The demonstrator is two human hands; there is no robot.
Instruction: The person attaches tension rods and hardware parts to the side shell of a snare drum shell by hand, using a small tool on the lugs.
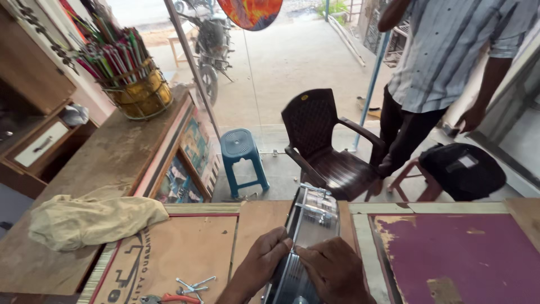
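A shiny metal device with a ribbed silver body (311,222) lies lengthwise on the wooden workbench (197,242), near its front edge. My left hand (260,264) presses on its left side with fingers curled over the edge. My right hand (333,269) rests on its right side, fingertips meeting the left hand's over the device's near end. Both hands hold the device. Its lower end is hidden under my hands.
A beige cloth (93,218) lies at left. Small metal keys and red-handled pliers (180,293) sit by the bench front. A purple board (467,253) covers the right. Beyond stand a brown plastic chair (326,146), a blue stool (242,155), a black bag (461,169) and a person in a striped shirt (450,50).
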